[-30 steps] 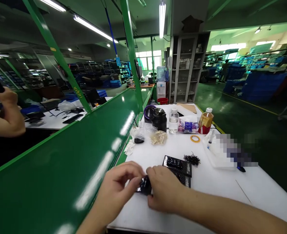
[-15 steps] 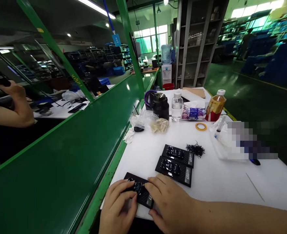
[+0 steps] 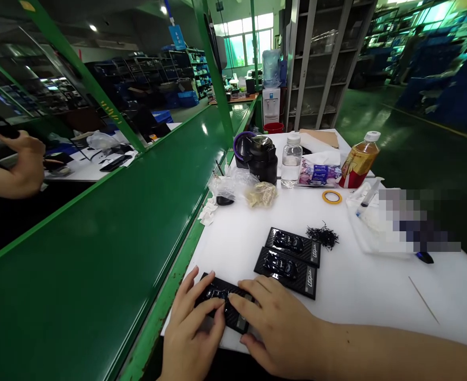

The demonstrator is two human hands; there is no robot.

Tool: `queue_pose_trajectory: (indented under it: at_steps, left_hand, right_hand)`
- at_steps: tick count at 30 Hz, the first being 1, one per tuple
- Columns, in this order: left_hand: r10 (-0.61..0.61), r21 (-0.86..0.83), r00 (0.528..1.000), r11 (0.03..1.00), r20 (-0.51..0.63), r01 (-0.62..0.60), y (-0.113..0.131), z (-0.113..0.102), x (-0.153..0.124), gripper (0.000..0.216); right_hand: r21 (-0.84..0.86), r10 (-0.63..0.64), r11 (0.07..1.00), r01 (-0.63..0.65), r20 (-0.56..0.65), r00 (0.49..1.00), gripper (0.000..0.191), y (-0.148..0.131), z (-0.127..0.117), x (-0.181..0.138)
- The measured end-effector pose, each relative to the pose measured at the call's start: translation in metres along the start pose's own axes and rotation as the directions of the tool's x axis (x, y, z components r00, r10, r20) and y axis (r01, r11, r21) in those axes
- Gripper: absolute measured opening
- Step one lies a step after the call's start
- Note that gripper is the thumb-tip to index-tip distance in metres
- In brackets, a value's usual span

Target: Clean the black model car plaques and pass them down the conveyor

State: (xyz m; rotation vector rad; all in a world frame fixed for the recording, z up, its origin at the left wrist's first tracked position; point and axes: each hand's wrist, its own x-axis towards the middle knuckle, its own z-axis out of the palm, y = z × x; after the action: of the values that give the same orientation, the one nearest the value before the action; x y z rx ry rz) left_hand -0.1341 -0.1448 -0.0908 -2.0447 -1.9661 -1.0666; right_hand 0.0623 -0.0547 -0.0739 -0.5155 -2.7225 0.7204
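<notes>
A black carbon-patterned card with a small black toy car [image 3: 221,304] lies flat at the near edge of the white table [image 3: 352,286]. My left hand [image 3: 191,330] presses on its left end with fingers extended. My right hand [image 3: 275,323] lies over its right end, fingers stretched along the card. Two more such black cards [image 3: 293,246] [image 3: 287,271] lie side by side just beyond. A small heap of black twist ties [image 3: 324,235] sits right of them.
A green conveyor [image 3: 110,238] runs along the left. At the table's back stand a black jar [image 3: 262,159], a clear bottle [image 3: 291,160], a tea bottle [image 3: 358,160], a tissue pack [image 3: 320,172], a tape roll [image 3: 331,197] and plastic bags [image 3: 237,190]. Another person's hand [image 3: 23,159] is far left.
The card was held up between both hands a second ago; it now lies flat on the table with both hands pressing on it. The view has tilted downward.
</notes>
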Motion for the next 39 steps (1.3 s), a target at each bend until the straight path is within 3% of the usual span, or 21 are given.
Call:
queue_pose_trajectory:
  at_steps: [5, 8, 12, 17, 26, 35, 39]
  left_hand:
    - [-0.033, -0.005, 0.999, 0.999, 0.041, 0.033, 0.001, -0.001, 0.001, 0.016]
    - [-0.135, -0.019, 0.986, 0.990, 0.097, 0.137, 0.001, -0.002, 0.002, 0.011]
    - [-0.338, -0.077, 0.922, 0.931, 0.191, 0.357, 0.001, -0.005, 0.007, 0.005]
    - [-0.444, -0.127, 0.859, 0.866, 0.255, 0.485, -0.001, -0.006, 0.017, 0.024]
    - [-0.481, -0.131, 0.836, 0.841, 0.265, 0.525, -0.002, -0.006, 0.020, 0.025]
    - [-0.567, -0.111, 0.767, 0.778, 0.302, 0.619, -0.005, -0.005, 0.028, 0.034]
    - [-0.560, -0.120, 0.771, 0.780, 0.302, 0.614, -0.010, -0.003, 0.032, 0.034]
  right_hand:
    - [-0.017, -0.006, 1.000, 0.006, -0.003, 1.000, 0.051, -0.002, 0.000, 0.000]
    - [-0.041, -0.016, 0.999, 0.017, 0.010, 1.000, 0.051, -0.003, 0.000, 0.000]
    - [-0.073, -0.020, 0.997, 0.022, 0.036, 0.999, 0.052, -0.004, 0.001, 0.001]
    - [-0.121, -0.032, 0.992, 0.036, 0.034, 0.999, 0.056, -0.005, 0.003, 0.001]
    - [-0.176, -0.066, 0.982, 0.069, 0.028, 0.997, 0.056, -0.003, 0.005, 0.005]
    - [-0.124, -0.066, 0.990, 0.067, 0.009, 0.998, 0.055, -0.001, 0.000, 0.001]
    - [-0.129, -0.063, 0.990, 0.063, 0.004, 0.998, 0.053, -0.003, 0.000, 0.001]
